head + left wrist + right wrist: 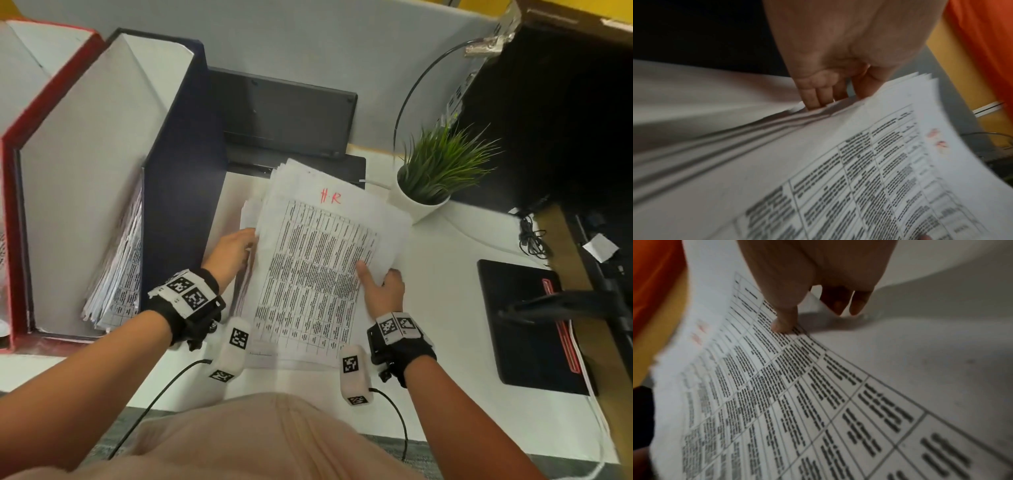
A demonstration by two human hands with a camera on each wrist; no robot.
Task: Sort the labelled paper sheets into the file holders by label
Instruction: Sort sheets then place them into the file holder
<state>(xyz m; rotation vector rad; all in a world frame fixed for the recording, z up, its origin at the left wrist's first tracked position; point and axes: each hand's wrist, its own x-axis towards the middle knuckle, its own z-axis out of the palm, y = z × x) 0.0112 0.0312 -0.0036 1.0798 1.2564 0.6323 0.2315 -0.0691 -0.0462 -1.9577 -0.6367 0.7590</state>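
Note:
A stack of printed paper sheets (318, 267) lies tilted at mid-desk, its top sheet marked "H-R" (330, 197) in red. My left hand (236, 250) is at the stack's left edge, with its fingers (818, 95) tucked in among the sheets (838, 178). My right hand (383, 287) pinches the right edge: the thumb (783, 322) presses on the top sheet (797, 402) and the fingers curl beneath. A dark blue file holder (185, 171) at the left has filed sheets (120, 274) in it. A red file holder (20, 137) stands further left.
A potted green plant (435, 171) stands just right of the stack's far corner. A black device (284, 113) leans against the back wall behind the stack. A black pad (527, 325) lies at the right, with cables (531, 236) beyond it.

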